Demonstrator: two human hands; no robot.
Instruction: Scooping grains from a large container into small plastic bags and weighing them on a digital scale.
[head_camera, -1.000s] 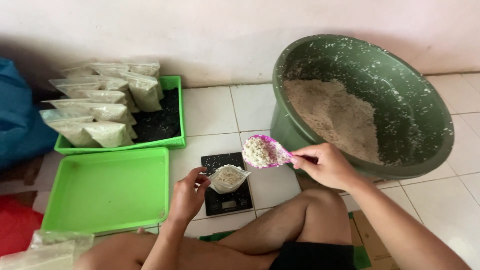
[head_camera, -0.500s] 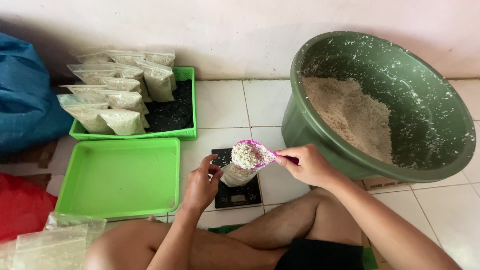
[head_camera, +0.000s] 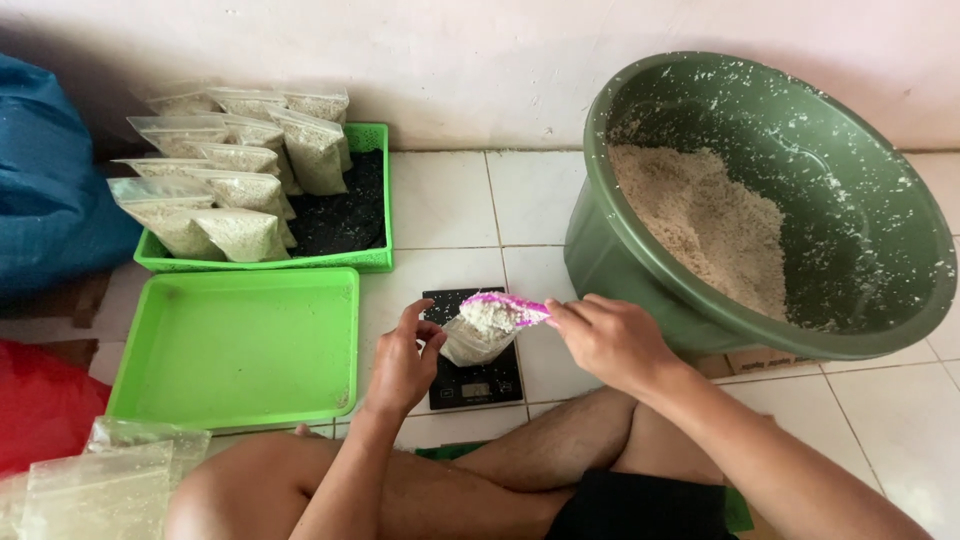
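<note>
Both hands are busy over the little black scale (head_camera: 470, 375) on the tiled floor: left hand (head_camera: 405, 362) pinches open the rim of a small clear bag (head_camera: 475, 343) sitting on the scale, right hand (head_camera: 605, 340) grips a pink scoop (head_camera: 505, 308) heaped with whitish grainy stuff, tipped right at the bag's mouth. Big green basin (head_camera: 800, 140) of the same stuff sits just right. Empty green tray (head_camera: 240, 345) is on the left, with another tray of filled bags (head_camera: 230, 175) behind it by the wall.
</note>
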